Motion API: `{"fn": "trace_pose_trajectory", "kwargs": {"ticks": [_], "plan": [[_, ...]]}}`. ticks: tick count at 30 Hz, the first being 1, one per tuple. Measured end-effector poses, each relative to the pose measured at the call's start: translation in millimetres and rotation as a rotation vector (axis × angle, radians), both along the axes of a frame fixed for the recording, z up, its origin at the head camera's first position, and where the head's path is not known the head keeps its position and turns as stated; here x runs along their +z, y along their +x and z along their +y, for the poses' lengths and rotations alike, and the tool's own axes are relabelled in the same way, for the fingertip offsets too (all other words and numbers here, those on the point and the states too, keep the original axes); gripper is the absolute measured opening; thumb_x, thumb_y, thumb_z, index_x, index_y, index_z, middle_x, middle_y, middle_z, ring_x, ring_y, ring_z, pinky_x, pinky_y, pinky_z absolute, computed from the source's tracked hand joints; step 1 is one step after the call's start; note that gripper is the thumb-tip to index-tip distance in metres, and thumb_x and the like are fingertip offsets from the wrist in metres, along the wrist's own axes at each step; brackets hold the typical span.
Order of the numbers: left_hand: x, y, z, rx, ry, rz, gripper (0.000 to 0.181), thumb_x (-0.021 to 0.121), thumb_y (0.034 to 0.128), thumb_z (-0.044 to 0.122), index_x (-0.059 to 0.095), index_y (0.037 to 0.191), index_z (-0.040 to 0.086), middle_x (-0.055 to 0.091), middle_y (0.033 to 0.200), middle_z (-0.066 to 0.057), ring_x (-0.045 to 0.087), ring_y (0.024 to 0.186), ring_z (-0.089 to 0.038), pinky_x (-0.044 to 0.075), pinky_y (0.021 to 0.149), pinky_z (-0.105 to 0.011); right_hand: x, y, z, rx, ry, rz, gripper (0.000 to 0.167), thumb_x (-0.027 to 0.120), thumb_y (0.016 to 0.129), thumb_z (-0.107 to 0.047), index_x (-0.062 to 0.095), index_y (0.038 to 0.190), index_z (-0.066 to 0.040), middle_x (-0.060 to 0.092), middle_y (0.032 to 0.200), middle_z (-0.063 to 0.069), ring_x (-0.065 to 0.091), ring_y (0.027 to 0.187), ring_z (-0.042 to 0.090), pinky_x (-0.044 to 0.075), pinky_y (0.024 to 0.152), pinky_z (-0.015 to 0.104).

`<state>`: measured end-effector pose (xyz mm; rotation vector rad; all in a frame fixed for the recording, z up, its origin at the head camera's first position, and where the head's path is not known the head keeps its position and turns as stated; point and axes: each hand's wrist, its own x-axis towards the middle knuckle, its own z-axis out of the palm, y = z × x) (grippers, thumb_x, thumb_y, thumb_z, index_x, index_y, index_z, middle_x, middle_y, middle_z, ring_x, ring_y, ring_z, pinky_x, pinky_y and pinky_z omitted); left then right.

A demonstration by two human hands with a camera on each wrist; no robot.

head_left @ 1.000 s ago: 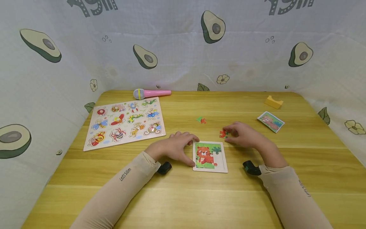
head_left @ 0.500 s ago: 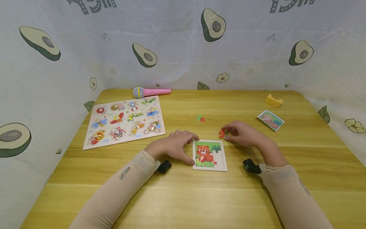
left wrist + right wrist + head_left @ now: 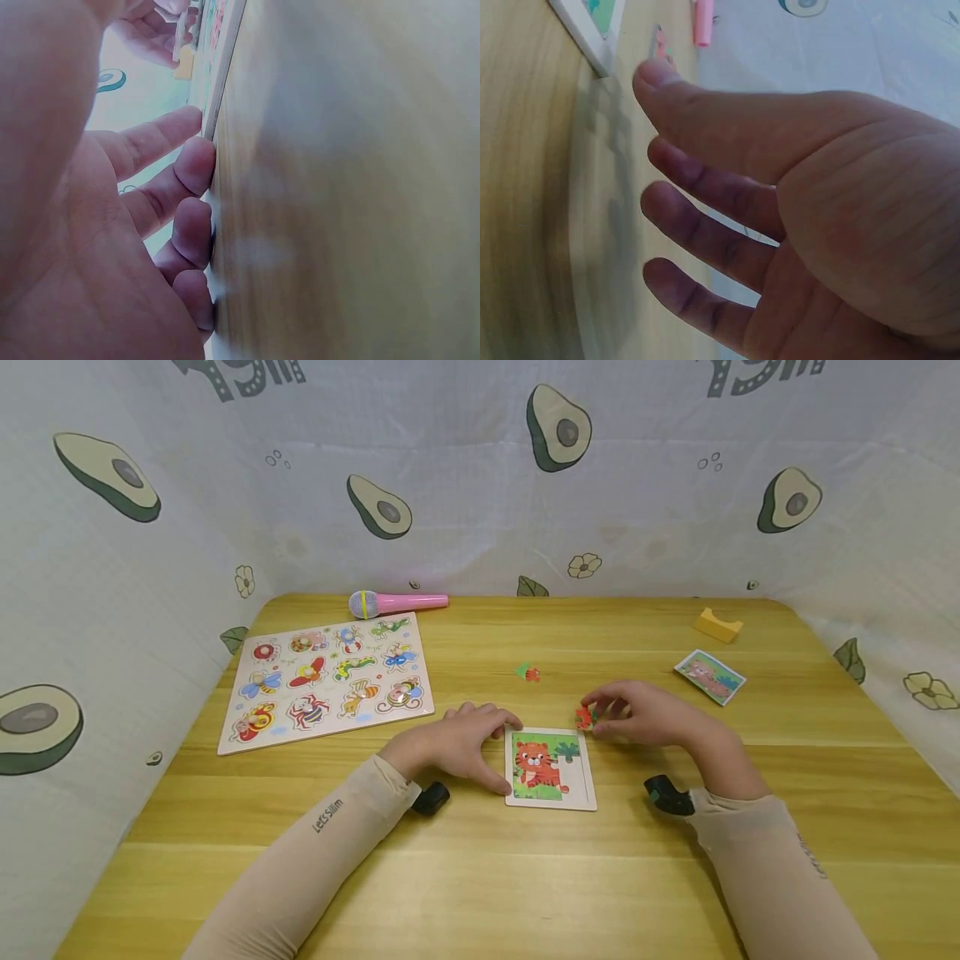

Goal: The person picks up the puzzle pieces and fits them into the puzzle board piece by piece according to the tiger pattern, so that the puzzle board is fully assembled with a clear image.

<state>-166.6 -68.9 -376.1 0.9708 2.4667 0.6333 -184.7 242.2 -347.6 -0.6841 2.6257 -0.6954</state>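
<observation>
A small tiger puzzle board [image 3: 575,796] lies flat near the middle of the table, partly filled, with bare backing at its right and lower right. My left hand [image 3: 455,745] rests at its left edge, index fingertip by the upper left corner and thumb by the lower left one. In the left wrist view, the index finger [image 3: 161,139] touches the board's side. Just beyond the board's upper right corner, my right hand [image 3: 648,714] pinches a red-and-green puzzle piece [image 3: 584,717] between thumb and fingers. Another loose piece [image 3: 529,672] lies farther back.
At the left is an insect peg puzzle [image 3: 330,681], with a pink toy microphone [image 3: 401,602] behind it. A picture card [image 3: 710,677] and a yellow block [image 3: 717,626] lie at the back right. A printed cloth [image 3: 465,485] closes off the table's back and sides.
My right hand has shifted slightly nearer, and the puzzle piece in it is now tilted and closer to the board. The left hand and the board have stayed put.
</observation>
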Motion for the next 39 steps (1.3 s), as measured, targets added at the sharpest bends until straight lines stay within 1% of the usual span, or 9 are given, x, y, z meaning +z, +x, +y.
{"fn": "trace_pose_trajectory", "kwargs": {"ticks": [4, 8, 11, 13, 18, 22, 26, 32, 39], "plan": [[-0.9, -0.3, 0.0, 0.000, 0.003, -0.001, 0.084, 0.085, 0.0754, 0.050, 0.046, 0.145, 0.023, 0.048, 0.119, 0.009, 0.039, 0.110, -0.016, 0.030, 0.095, -0.037, 3.7, 1.9, 1, 0.027, -0.020, -0.015, 0.041, 0.078, 0.091, -0.028, 0.069, 0.124, -0.006, 0.066, 0.102, -0.001, 0.061, 0.093, 0.019, 0.051, 0.083, 0.041], [-0.8, -0.6, -0.2, -0.002, 0.005, -0.002, 0.084, 0.085, 0.0753, 0.049, 0.046, 0.145, 0.024, 0.048, 0.119, 0.009, 0.039, 0.110, -0.016, 0.030, 0.095, -0.038, 6.6, 4.3, -2, 0.037, -0.050, -0.058, 0.039, 0.083, 0.085, -0.031, 0.072, 0.116, -0.010, 0.066, 0.093, -0.003, 0.060, 0.088, 0.018, 0.052, 0.080, 0.037], [-0.7, -0.4, -0.4, -0.003, 0.004, -0.002, 0.084, 0.085, 0.0754, 0.050, 0.046, 0.145, 0.023, 0.048, 0.118, 0.009, 0.039, 0.110, -0.017, 0.030, 0.095, -0.038, 6.7, 6.5, -5, 0.064, -0.072, -0.095, 0.036, 0.087, 0.080, -0.029, 0.074, 0.110, -0.013, 0.066, 0.089, -0.003, 0.061, 0.085, 0.018, 0.052, 0.078, 0.034], [-0.8, -0.1, -0.6, -0.003, 0.002, -0.001, 0.084, 0.085, 0.0755, 0.050, 0.046, 0.145, 0.023, 0.048, 0.118, 0.009, 0.039, 0.111, -0.017, 0.030, 0.095, -0.038, 5.8, 8.1, -9, 0.100, -0.086, -0.118, 0.035, 0.088, 0.078, -0.028, 0.074, 0.107, -0.013, 0.067, 0.087, -0.004, 0.061, 0.083, 0.018, 0.052, 0.077, 0.033], [-0.9, 0.4, -1.0, -0.008, 0.001, 0.007, 0.084, 0.084, 0.0758, 0.051, 0.046, 0.145, 0.023, 0.048, 0.119, 0.008, 0.039, 0.111, -0.017, 0.030, 0.096, -0.039, 1.4, 11.3, -18, 0.173, -0.117, -0.207, 0.033, 0.090, 0.075, -0.023, 0.073, 0.102, -0.010, 0.067, 0.083, -0.001, 0.061, 0.078, 0.018, 0.051, 0.071, 0.030], [-1.3, 0.2, -1.1, -0.010, 0.003, 0.013, 0.083, 0.084, 0.0762, 0.050, 0.046, 0.145, 0.023, 0.049, 0.119, 0.008, 0.039, 0.111, -0.016, 0.030, 0.096, -0.038, -0.8, 13.9, -26, 0.203, -0.110, -0.270, 0.031, 0.090, 0.074, -0.021, 0.073, 0.098, -0.011, 0.066, 0.082, 0.002, 0.059, 0.076, 0.019, 0.049, 0.068, 0.028], [-0.9, 0.4, -1.3, -0.009, 0.004, 0.015, 0.082, 0.084, 0.0765, 0.049, 0.046, 0.144, 0.022, 0.049, 0.119, 0.008, 0.039, 0.111, -0.017, 0.030, 0.096, -0.039, -2.2, 15.0, -32, 0.222, -0.089, -0.284, 0.030, 0.090, 0.074, -0.021, 0.073, 0.097, -0.012, 0.065, 0.082, 0.002, 0.059, 0.075, 0.018, 0.048, 0.068, 0.028], [-0.3, 1.0, -1.5, -0.009, 0.005, 0.014, 0.082, 0.084, 0.0763, 0.050, 0.046, 0.144, 0.023, 0.049, 0.119, 0.008, 0.039, 0.111, -0.017, 0.030, 0.095, -0.039, -3.3, 14.6, -32, 0.209, -0.079, -0.290, 0.030, 0.091, 0.074, -0.020, 0.072, 0.096, -0.012, 0.065, 0.082, 0.003, 0.058, 0.076, 0.019, 0.049, 0.068, 0.029], [-1.0, 1.2, -1.6, -0.010, 0.010, 0.012, 0.083, 0.085, 0.0758, 0.050, 0.046, 0.144, 0.023, 0.049, 0.119, 0.008, 0.039, 0.110, -0.017, 0.030, 0.095, -0.039, -3.0, 14.0, -30, 0.188, -0.059, -0.247, 0.032, 0.090, 0.075, -0.020, 0.071, 0.098, -0.011, 0.063, 0.083, 0.002, 0.058, 0.076, 0.018, 0.049, 0.069, 0.031]]}}
